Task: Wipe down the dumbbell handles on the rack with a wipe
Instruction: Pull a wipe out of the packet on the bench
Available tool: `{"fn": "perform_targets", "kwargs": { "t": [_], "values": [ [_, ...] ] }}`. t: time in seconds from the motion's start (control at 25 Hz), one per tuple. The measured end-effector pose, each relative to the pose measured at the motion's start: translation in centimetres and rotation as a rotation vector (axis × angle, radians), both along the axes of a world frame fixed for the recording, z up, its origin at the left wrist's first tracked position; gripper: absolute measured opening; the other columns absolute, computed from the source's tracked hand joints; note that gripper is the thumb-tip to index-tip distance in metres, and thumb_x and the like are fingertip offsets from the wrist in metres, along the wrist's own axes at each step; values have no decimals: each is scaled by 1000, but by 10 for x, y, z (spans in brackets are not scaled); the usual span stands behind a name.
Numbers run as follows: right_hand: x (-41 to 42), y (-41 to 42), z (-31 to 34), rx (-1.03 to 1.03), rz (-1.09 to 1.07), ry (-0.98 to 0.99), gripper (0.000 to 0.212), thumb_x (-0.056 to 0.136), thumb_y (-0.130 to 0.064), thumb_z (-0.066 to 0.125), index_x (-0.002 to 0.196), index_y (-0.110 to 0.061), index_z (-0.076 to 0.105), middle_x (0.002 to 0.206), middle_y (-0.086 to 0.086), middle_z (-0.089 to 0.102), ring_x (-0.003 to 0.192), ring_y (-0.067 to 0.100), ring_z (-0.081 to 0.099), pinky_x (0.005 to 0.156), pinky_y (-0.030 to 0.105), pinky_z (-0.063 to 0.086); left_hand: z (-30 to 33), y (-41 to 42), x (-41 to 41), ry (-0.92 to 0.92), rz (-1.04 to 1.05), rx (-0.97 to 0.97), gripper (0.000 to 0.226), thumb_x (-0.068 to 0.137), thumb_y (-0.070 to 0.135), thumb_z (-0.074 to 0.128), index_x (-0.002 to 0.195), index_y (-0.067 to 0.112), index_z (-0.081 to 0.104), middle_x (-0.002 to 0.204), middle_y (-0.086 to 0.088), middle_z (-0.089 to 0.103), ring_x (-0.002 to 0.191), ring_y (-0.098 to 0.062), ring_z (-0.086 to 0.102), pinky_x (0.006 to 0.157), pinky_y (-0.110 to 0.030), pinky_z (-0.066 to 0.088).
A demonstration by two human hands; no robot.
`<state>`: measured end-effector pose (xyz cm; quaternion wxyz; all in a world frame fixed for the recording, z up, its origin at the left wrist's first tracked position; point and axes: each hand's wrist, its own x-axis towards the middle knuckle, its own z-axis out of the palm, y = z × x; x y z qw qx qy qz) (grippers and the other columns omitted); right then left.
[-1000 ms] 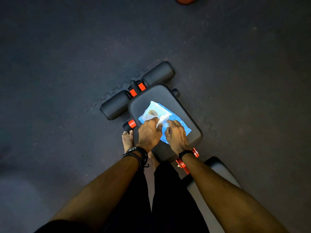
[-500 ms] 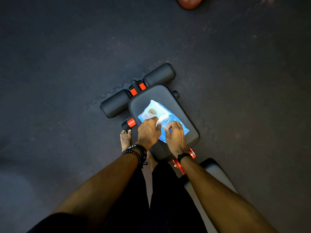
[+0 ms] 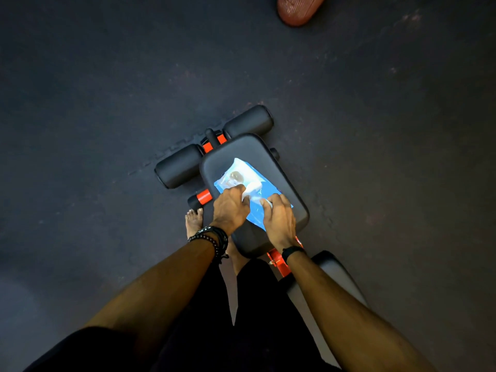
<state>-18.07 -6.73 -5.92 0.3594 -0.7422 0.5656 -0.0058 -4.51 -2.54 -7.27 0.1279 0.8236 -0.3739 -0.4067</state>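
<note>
Nearest, two bare forearms reach down over dark trousers. The left wrist carries a stack of beaded bracelets (image 3: pixel 212 238), the right a black wristband (image 3: pixel 292 251). A bare foot (image 3: pixel 193 220) stands on the dark floor (image 3: pixel 94 103) just beside the bench's left edge.

Both hands are down on a blue wipes packet (image 3: pixel 256 208) that lies on the black seat pad (image 3: pixel 290 191) of the bench, toward the pad's near half. The left hand (image 3: pixel 230 206) has its fingers curled and pinches a white wipe (image 3: pixel 252 187) sticking up from the packet's opening. The right hand (image 3: pixel 279 214) holds the packet down on its right side, fingertips bent onto the blue plastic. The far end of the packet, paler and with a round brownish print, lies free toward the pad's far edge.

Behind the near edge of the pad, an orange hinge bracket (image 3: pixel 277 261) joins a second pad (image 3: pixel 332 275), grey in the light.

Beyond the far edge of the seat sit two black foam rollers (image 3: pixel 178 165) on an orange-marked post, and a short peg with an orange band (image 3: pixel 204 197) juts out at the left.

Farthest away, at the top of the floor, lies a reddish-brown ribbed object (image 3: pixel 298 8), cut off by the edge of view.
</note>
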Motion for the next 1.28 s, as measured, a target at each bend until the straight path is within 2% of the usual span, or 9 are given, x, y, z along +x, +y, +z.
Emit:
{"fn": "perform_targets", "kwargs": {
  "t": [0.12, 0.28, 0.48, 0.56, 0.68, 0.84, 1.0, 1.12, 1.28],
  "values": [
    [-13, 3, 6, -55, 9, -36, 8, 94, -15, 60, 97, -7, 59, 104, 10, 55, 102, 23, 56, 82, 35, 53, 2, 3, 1, 14, -2, -12, 24, 98, 29, 53, 110, 11, 61, 114, -12, 66, 100, -32, 61, 83, -40, 53],
    [-19, 4, 22, -97, -69, -34, 28, 83, -30, 75, 77, -10, 57, 84, 3, 53, 81, 22, 56, 71, 31, 44, 16, 7, 4, 68, 41, 14, 15, 94, 22, 57, 105, 16, 63, 111, -9, 67, 101, -31, 62, 84, -35, 50],
    [-18, -8, 51, -43, 15, -58, 16, 85, -28, 66, 75, -15, 65, 94, 2, 62, 90, 21, 56, 83, 35, 45, 46, 26, 20, 78, 49, 11, 26, 91, 20, 61, 116, 18, 66, 121, -6, 67, 116, -29, 59, 90, -31, 43],
    [-15, -19, 61, 60, -9, -63, 15, 86, -26, 62, 71, -24, 61, 84, -1, 64, 81, 20, 60, 78, 40, 51, 60, 36, 29, 77, 76, 11, 28, 90, 21, 61, 117, 18, 66, 120, -8, 67, 117, -30, 57, 92, -31, 41],
    [-15, -25, 59, 262, -142, -123, 33, 90, -44, 52, 68, -21, 52, 60, -3, 62, 63, 22, 65, 70, 47, 55, 69, 47, 39, 80, 105, 34, 31, 88, 24, 63, 119, 21, 64, 116, -5, 67, 117, -28, 57, 95, -31, 42],
    [-10, -21, 60, 261, -130, -93, 60, 75, -73, 40, 56, -16, 41, 54, 4, 51, 59, 30, 58, 67, 46, 51, 76, 50, 31, 127, 7, 37, 41, 88, 20, 66, 129, 17, 60, 127, -4, 65, 121, -24, 56, 96, -26, 41],
    [-6, -16, 84, 264, -101, -54, 54, 81, -59, 63, 49, -18, 48, 48, 0, 52, 50, 13, 48, 59, 35, 48, 69, 49, 10, 177, -38, 94, 55, 84, 22, 69, 137, 16, 53, 134, -6, 60, 126, -25, 54, 103, -30, 43],
    [-3, -20, 98, 244, -78, -97, 35, 87, -28, 72, 62, -15, 51, 53, -1, 50, 39, -2, 44, 47, 18, 39, 67, 47, 1, 163, -49, 97, 62, 83, 23, 70, 141, 15, 48, 137, -11, 57, 128, -28, 52, 105, -36, 43],
    [-7, -22, 102, 195, -52, -141, 16, 82, -6, 74, 76, -13, 60, 63, -4, 55, 46, -4, 49, 51, 15, 41, 69, 43, -2, 148, -51, 95, 61, 84, 23, 69, 140, 15, 48, 137, -11, 54, 127, -28, 51, 105, -37, 41]
  ]
}}
